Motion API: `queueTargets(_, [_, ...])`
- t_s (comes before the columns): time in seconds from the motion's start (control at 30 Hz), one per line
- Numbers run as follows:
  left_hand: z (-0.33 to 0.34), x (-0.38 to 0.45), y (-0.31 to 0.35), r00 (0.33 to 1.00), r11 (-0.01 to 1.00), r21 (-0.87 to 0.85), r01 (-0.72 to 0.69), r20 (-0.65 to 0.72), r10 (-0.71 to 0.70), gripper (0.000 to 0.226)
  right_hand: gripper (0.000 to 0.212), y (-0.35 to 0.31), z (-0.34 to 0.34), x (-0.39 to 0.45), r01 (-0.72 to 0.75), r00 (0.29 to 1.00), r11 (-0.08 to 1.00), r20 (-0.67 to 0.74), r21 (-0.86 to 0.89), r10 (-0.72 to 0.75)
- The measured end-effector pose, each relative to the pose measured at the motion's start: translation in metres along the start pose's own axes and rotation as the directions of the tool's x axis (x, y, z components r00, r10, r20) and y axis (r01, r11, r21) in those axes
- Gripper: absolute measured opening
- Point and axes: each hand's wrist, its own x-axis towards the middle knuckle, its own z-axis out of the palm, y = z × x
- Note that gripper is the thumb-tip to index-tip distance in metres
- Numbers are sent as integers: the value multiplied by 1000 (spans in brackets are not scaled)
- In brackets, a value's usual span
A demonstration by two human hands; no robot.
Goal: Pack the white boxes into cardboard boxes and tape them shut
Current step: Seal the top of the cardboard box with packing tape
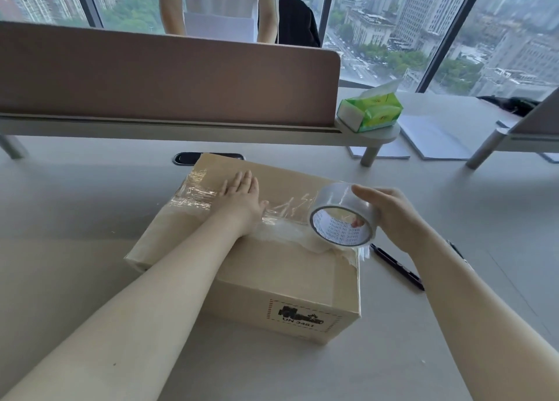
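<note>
A closed cardboard box point(281, 276) with a black printed label on its front lies on the desk in front of me. Clear tape point(193, 193) runs across its top along the flap seam. My left hand point(240, 193) lies flat on the top, fingers straight, pressing the tape down. My right hand point(390, 211) grips a roll of clear tape point(341, 219) over the box's right edge, and a strip runs from the roll to the box top. No white boxes are visible.
A dark pen point(396, 266) lies on the desk right of the box. A green tissue pack point(370, 111) sits on a small shelf at the end of the brown desk divider point(151, 73). Papers point(432, 140) lie at the back right. A person stands behind the divider.
</note>
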Motion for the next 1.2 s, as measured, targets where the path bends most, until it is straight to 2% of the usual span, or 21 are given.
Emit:
queueTargets(0.07, [1, 2, 8, 997, 996, -43, -75, -34, 74, 55, 26, 4, 3, 1, 15, 999, 999, -31, 46, -14])
queueTargets(0.17, [6, 4, 13, 996, 991, -99, -89, -30, 86, 55, 49, 3, 5, 2, 32, 994, 999, -101, -11, -33])
queueTargets(0.33, [10, 5, 14, 998, 997, -41, -70, -7, 69, 56, 38, -11, 0, 10, 20, 989, 953, -135, -302, -63])
queueTargets(0.43, [9, 4, 14, 998, 997, -41, -61, -7, 61, 55, 51, -20, -15, 11, -34, 992, 848, -123, -529, -37])
queueTargets(0.6, [9, 3, 15, 999, 998, -27, -54, -4, 54, 55, 60, -27, -27, 3, -117, 992, 647, -120, -753, 40])
queueTargets(0.7, [9, 4, 16, 999, 998, -34, -54, -5, 54, 56, 58, -31, -28, 2, -129, 991, 530, -118, -838, 56])
queueTargets(0.83, [10, 4, 16, 999, 998, -33, -48, -14, 47, 56, 57, -30, -29, 1, -148, 988, 433, -110, -889, 110])
queueTargets(0.93, [11, 4, 16, 999, 999, -21, -46, -21, 46, 57, 62, -10, -34, 2, -190, 977, 434, -128, -880, 170])
queueTargets(1.2, [13, 4, 16, 998, 999, -25, -37, -43, 36, 58, 65, 8, -40, 12, -188, 978, 504, -113, -843, 175])
